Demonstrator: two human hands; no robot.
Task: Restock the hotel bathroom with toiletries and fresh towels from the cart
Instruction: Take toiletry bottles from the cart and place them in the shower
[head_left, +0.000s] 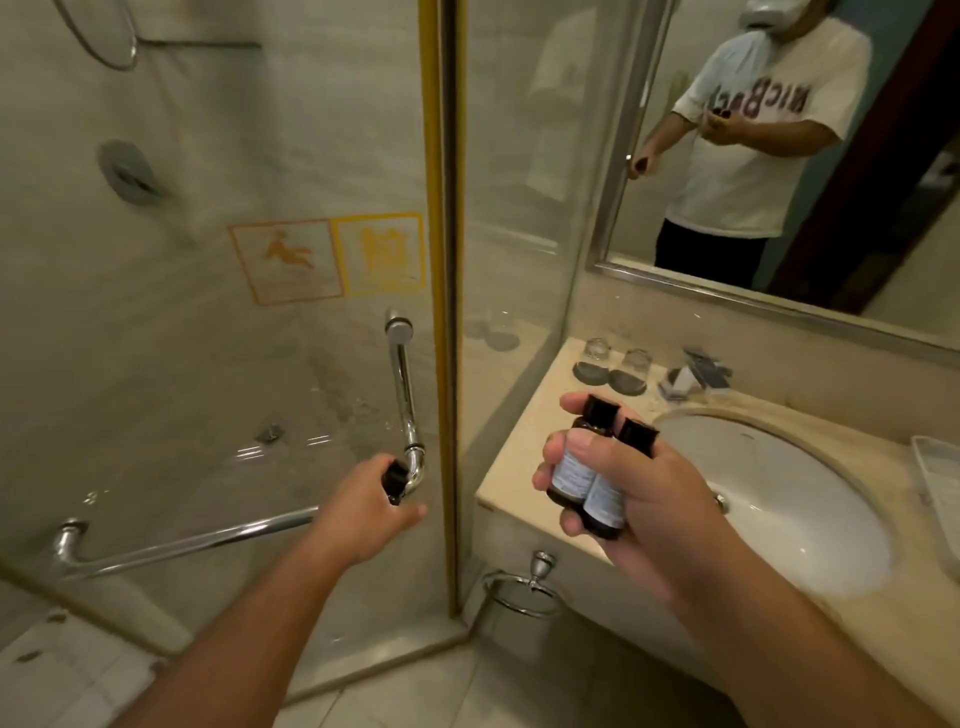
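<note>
My right hand (631, 486) grips two small dark toiletry bottles (587, 475) with black caps and pale labels, held upright over the left end of the beige vanity counter (511, 470). My left hand (371, 506) reaches to the bottom of the chrome shower door handle (404, 400) and holds a small dark bottle (396, 480) against it. A white towel hangs over my shoulder, seen only in the mirror (810, 156).
The glass shower door (208, 312) with yellow edge strip and warning stickers fills the left. Two upturned glasses (615, 364) on coasters, a chrome tap (698, 376), a white basin (779, 493) and a tray (940, 467) sit on the vanity. A towel ring (530, 587) hangs below.
</note>
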